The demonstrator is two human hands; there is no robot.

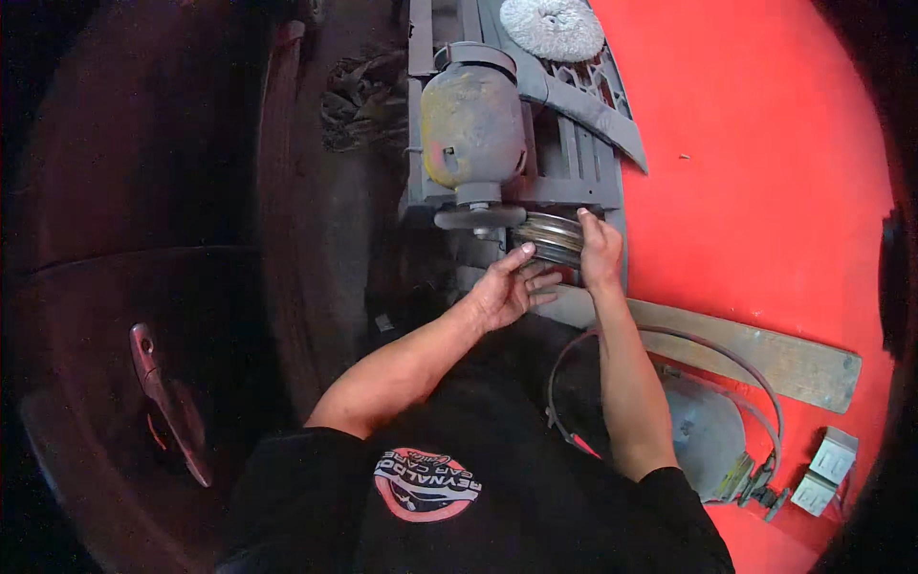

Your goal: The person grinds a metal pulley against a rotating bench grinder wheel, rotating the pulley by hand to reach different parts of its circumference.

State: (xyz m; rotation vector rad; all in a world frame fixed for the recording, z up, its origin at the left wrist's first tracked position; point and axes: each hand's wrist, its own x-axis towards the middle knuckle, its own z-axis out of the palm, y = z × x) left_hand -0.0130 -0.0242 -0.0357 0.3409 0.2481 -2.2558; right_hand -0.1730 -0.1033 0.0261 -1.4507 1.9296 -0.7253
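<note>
My right hand (600,249) grips a stack-like, grooved silver metal cylinder (543,235) by its right side. My left hand (516,287) is below and left of it, thumb at its lower edge and fingers spread apart. The cylinder is at the right of a dark grey wheel (464,218) on the shaft of a dusty grey-yellow motor (467,124); whether they touch, I cannot tell. The motor is mounted on a grey metal stand (574,189).
A white fluffy pad (553,24) and dark cloths (359,105) lie near the motor. A wooden plank (784,364), hose (755,373), grey tank (706,435) and small boxes (824,474) are at right on the red surface (727,143). A dark car door with handle (170,402) is at left.
</note>
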